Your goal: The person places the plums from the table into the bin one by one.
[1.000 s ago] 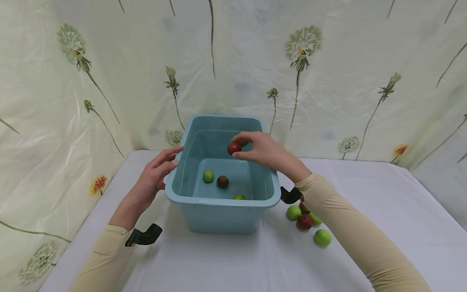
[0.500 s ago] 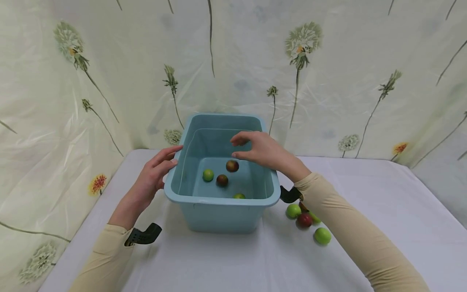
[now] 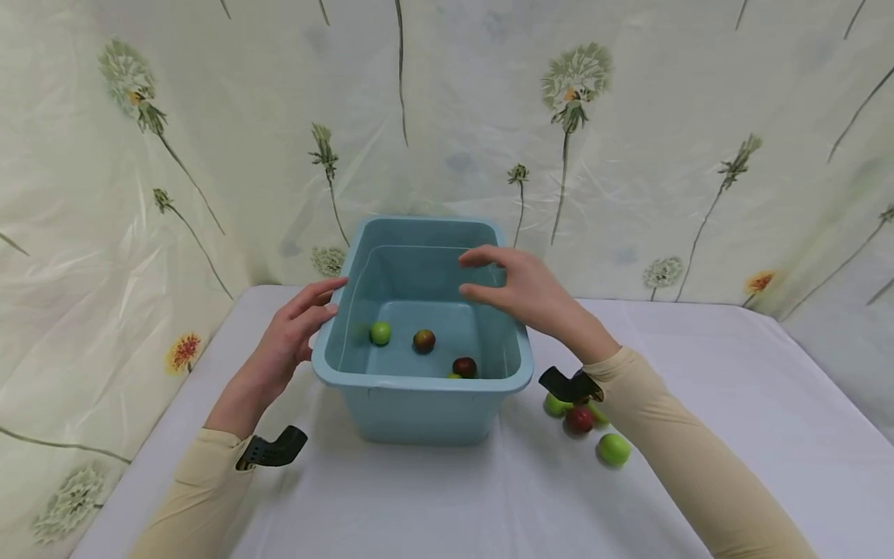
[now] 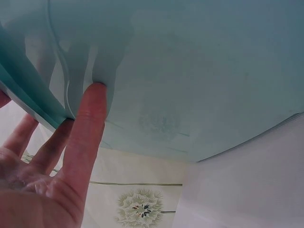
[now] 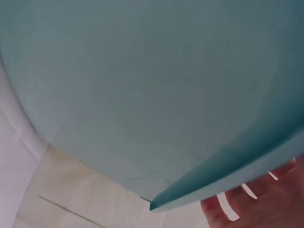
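Note:
A light blue plastic tub [image 3: 422, 411] stands on the white cloth. My left hand [image 3: 289, 326] rests against its left side, fingertips at the rim; in the left wrist view the thumb [image 4: 85, 128] presses the outer wall, fingers fairly straight. Over the tub's right side, my right hand [image 3: 520, 287] holds nothing, thumb and fingers spread apart. On the tub floor lie a small round green fruit [image 3: 380, 333], a red-brown one [image 3: 423, 341] and a dark red one [image 3: 464, 367]. A yellow-green fruit [image 3: 454, 376] is mostly hidden by the near rim.
Right of the tub, by the right forearm, sit a red fruit [image 3: 578, 420], a green fruit [image 3: 614, 449] and another green fruit [image 3: 556, 404] partly behind the black wrist camera [image 3: 569, 384]. A dandelion-print sheet [image 3: 447, 116] hangs behind the table.
The right hand let go of a dark red fruit, which dropped into the tub. Fruit inside rolled to new spots. The right hand then shifted right, while the left stayed at the rim.

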`<state>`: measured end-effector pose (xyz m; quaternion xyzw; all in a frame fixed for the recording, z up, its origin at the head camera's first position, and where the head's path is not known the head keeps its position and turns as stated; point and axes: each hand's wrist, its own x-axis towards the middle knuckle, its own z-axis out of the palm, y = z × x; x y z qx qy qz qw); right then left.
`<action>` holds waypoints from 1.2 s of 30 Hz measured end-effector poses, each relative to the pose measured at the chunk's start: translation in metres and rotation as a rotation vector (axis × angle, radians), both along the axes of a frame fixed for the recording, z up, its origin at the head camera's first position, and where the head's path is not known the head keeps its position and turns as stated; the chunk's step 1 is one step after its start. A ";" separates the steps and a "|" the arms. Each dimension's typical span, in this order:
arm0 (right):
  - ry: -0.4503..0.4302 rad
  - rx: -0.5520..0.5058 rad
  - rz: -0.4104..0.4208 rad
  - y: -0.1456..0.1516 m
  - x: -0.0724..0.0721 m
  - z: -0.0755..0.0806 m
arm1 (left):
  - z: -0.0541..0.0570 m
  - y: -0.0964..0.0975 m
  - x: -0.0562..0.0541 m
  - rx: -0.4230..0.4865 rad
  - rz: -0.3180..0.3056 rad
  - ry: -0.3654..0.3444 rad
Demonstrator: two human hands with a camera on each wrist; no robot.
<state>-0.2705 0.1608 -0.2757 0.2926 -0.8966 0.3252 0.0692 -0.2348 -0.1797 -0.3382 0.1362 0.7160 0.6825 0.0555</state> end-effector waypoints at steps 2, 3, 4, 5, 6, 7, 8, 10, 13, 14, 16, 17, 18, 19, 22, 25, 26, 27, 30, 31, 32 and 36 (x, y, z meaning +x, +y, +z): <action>0.001 -0.018 -0.025 0.004 0.004 0.000 | 0.000 0.000 0.000 0.000 0.000 0.001; 0.003 -0.029 -0.038 0.006 0.006 0.000 | 0.000 0.000 0.000 0.000 0.000 0.002; 0.006 -0.039 -0.047 0.009 0.008 -0.001 | 0.000 0.000 0.000 0.001 -0.001 0.001; 0.009 -0.053 -0.055 0.011 0.010 -0.002 | 0.000 0.000 0.001 0.001 -0.002 -0.001; 0.012 -0.065 -0.066 0.014 0.012 -0.003 | 0.000 0.000 0.001 0.002 -0.002 -0.002; 0.012 -0.077 -0.078 0.017 0.014 -0.004 | 0.000 0.000 0.001 0.003 -0.002 -0.003; 0.017 -0.090 -0.092 0.019 0.017 -0.005 | 0.000 -0.001 0.001 0.003 -0.002 -0.003; 0.021 -0.109 -0.115 0.024 0.022 -0.008 | 0.001 -0.001 0.000 0.001 -0.002 -0.003; 0.028 -0.123 -0.159 0.033 0.029 -0.012 | 0.000 -0.001 0.000 -0.003 0.000 -0.001; 0.034 -0.124 -0.173 0.036 0.032 -0.014 | 0.000 -0.001 0.001 -0.004 0.000 -0.001; 0.039 -0.125 -0.201 0.043 0.037 -0.016 | 0.000 -0.001 0.001 -0.005 0.000 -0.002; 0.042 -0.125 -0.215 0.046 0.040 -0.017 | 0.000 -0.001 0.001 -0.005 0.001 -0.002; 0.045 -0.128 -0.228 0.049 0.043 -0.018 | 0.000 -0.001 0.001 -0.004 0.001 -0.002; 0.051 -0.127 -0.239 0.053 0.046 -0.019 | 0.000 -0.001 0.001 -0.005 0.002 0.000; 0.067 -0.122 -0.267 0.064 0.054 -0.025 | 0.001 0.000 0.001 -0.009 0.004 0.002; 0.066 -0.112 -0.295 0.075 0.063 -0.034 | 0.001 0.000 0.001 -0.017 0.010 -0.002; 0.062 -0.109 -0.304 0.079 0.065 -0.037 | 0.001 0.000 0.001 -0.018 0.011 -0.004; 0.057 -0.105 -0.313 0.082 0.068 -0.040 | 0.001 0.000 0.001 -0.019 0.011 -0.006; 0.037 -0.097 -0.331 0.092 0.076 -0.049 | 0.002 0.000 0.002 -0.019 0.008 -0.006; 0.031 -0.096 -0.335 0.095 0.079 -0.052 | 0.002 0.000 0.002 -0.018 0.007 -0.006; 0.027 -0.092 -0.338 0.098 0.082 -0.055 | 0.002 0.000 0.002 -0.016 0.006 -0.007; -0.006 -0.090 -0.344 0.107 0.093 -0.064 | 0.002 0.001 0.002 -0.014 0.004 -0.009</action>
